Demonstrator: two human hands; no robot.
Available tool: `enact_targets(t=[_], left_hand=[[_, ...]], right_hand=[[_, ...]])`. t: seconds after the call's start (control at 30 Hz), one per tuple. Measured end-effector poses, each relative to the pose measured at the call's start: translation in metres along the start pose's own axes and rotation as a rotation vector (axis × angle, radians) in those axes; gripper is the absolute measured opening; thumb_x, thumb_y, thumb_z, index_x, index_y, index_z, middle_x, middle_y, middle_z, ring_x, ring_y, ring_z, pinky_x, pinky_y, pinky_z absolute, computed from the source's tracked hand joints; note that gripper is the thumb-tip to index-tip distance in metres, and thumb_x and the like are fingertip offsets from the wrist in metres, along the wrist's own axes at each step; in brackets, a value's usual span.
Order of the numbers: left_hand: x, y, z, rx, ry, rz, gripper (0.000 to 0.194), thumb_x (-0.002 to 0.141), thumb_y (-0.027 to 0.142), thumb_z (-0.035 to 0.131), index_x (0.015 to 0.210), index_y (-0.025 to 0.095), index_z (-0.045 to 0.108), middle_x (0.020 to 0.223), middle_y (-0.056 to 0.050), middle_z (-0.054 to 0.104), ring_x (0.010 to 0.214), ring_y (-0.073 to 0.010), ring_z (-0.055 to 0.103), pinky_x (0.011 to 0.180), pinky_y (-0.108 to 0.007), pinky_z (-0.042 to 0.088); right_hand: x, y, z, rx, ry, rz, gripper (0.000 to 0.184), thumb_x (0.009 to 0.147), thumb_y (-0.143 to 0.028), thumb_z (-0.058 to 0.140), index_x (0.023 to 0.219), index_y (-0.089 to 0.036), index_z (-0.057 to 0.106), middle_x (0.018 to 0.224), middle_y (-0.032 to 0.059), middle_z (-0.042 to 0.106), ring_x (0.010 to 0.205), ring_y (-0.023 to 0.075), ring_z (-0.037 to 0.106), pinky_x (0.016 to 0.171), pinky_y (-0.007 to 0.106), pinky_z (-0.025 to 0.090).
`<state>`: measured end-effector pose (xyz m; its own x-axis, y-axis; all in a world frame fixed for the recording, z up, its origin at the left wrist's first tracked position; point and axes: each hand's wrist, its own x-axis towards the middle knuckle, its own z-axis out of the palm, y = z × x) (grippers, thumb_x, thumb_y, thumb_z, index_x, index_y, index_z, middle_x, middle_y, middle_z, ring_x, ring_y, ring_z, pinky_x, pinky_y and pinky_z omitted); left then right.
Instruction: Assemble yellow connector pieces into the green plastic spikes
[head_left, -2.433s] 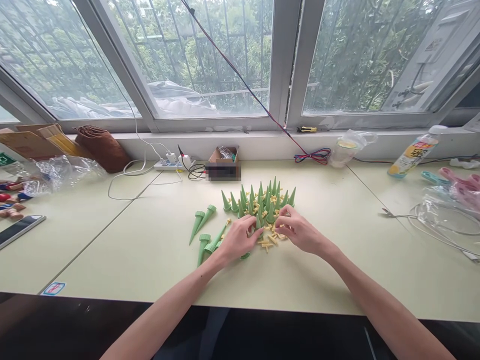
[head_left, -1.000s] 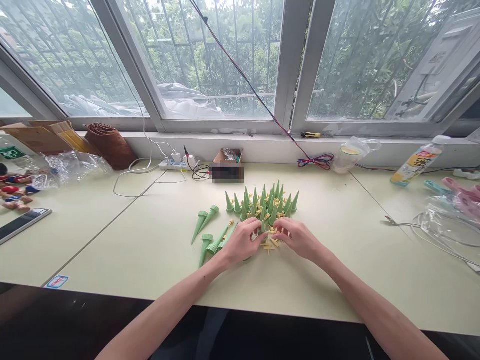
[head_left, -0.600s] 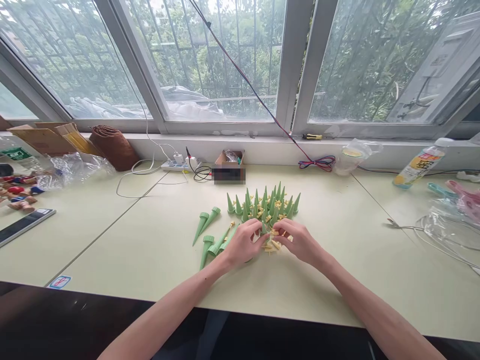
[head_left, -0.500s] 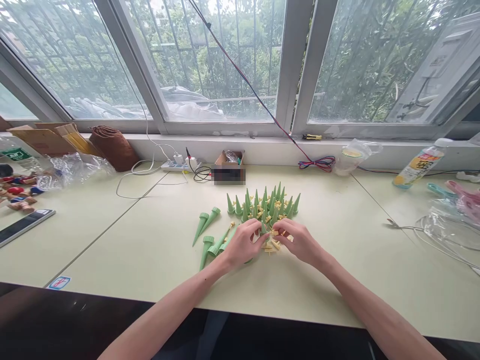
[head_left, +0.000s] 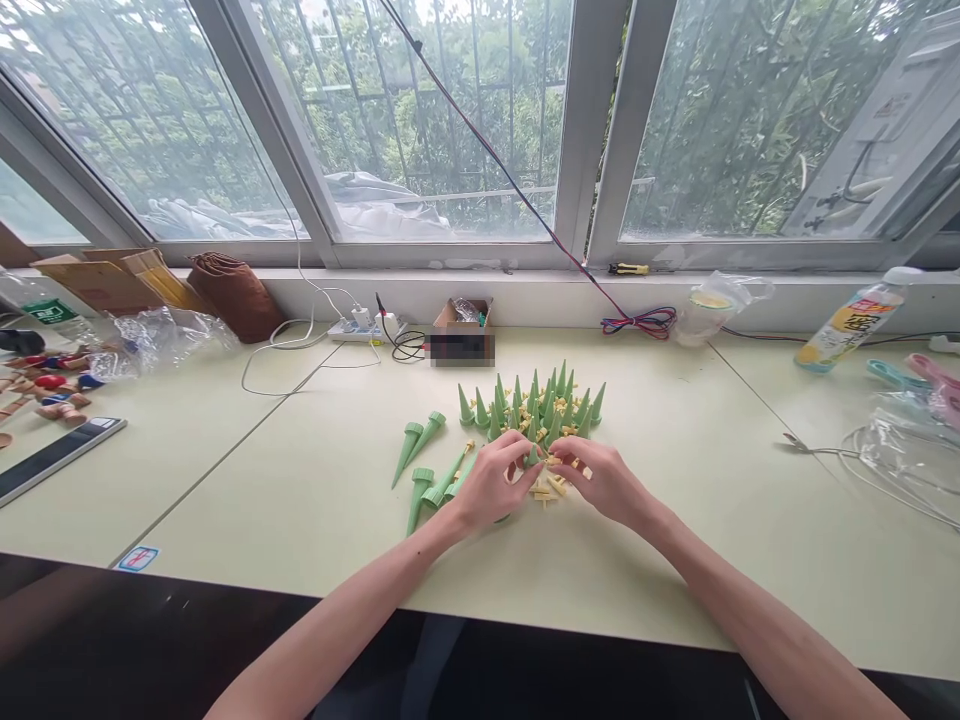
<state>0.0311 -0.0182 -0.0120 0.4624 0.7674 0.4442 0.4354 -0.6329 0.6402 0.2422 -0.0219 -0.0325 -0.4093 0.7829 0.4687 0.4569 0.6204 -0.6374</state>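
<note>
A cluster of upright green plastic cones stands mid-table, with small yellow plastic pieces scattered among and in front of them. Several green cones lie on their sides to the left. My left hand is curled round a green cone at the cluster's near edge. My right hand meets it there, its fingertips pinched on a small yellow piece. The fingertips of both hands touch.
A power strip with white cables, a small cardboard box and coiled red-blue wire line the back. A phone and plastic bags lie left; a bottle and clear bags lie right.
Both hands have drawn together at the near edge of the cone cluster, fingertips now meeting. The view has shifted slightly; the cones have not moved.
</note>
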Motion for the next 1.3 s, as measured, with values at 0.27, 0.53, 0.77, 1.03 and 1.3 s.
enact_targets(t=[0.27,0.53,0.77,1.03,1.3], left_hand=[[0.0,0.0,0.0,-0.026,0.005,0.023,0.008,0.092,0.022,0.058,0.094,0.017,0.064,0.091,-0.005,0.063,0.063,-0.0107,0.053,0.06,-0.025,0.047],[-0.002,-0.001,0.002,-0.026,0.007,0.028,0.009,0.093,0.024,0.059,0.095,0.018,0.064,0.081,-0.002,0.064,0.058,-0.0104,0.051,0.055,-0.024,0.044],[-0.001,0.002,-0.001,-0.035,0.031,0.013,0.01,0.094,0.024,0.057,0.094,0.017,0.064,0.078,-0.002,0.063,0.058,-0.0103,0.051,0.056,-0.023,0.044],[-0.001,0.002,-0.002,-0.06,0.011,0.032,0.014,0.096,0.026,0.053,0.097,0.018,0.064,0.083,-0.004,0.065,0.057,-0.01,0.052,0.056,-0.024,0.045],[-0.001,0.002,-0.001,-0.057,0.016,0.055,0.012,0.095,0.024,0.054,0.096,0.017,0.064,0.085,-0.004,0.065,0.056,-0.009,0.05,0.056,-0.023,0.044]], right_hand=[[0.002,-0.006,-0.003,0.004,-0.015,0.033,0.015,0.101,-0.031,0.048,0.103,-0.02,0.059,0.082,0.0031,0.066,0.068,0.0161,0.061,0.065,0.028,0.052],[0.002,-0.009,-0.005,0.021,-0.054,0.059,0.018,0.103,-0.031,0.045,0.101,-0.021,0.06,0.077,0.0018,0.065,0.063,0.015,0.057,0.063,0.028,0.05],[0.002,-0.012,-0.005,0.065,-0.04,0.027,0.016,0.101,-0.03,0.049,0.103,-0.021,0.061,0.086,0.0043,0.066,0.07,0.0158,0.059,0.064,0.027,0.052],[0.002,-0.011,-0.004,0.039,-0.062,0.048,0.021,0.103,-0.03,0.044,0.099,-0.021,0.062,0.083,0.0048,0.066,0.067,0.0166,0.059,0.064,0.03,0.053],[0.003,-0.011,-0.004,-0.017,-0.071,0.043,0.027,0.104,-0.035,0.041,0.096,-0.02,0.062,0.079,0.0039,0.065,0.065,0.016,0.058,0.061,0.028,0.049]])
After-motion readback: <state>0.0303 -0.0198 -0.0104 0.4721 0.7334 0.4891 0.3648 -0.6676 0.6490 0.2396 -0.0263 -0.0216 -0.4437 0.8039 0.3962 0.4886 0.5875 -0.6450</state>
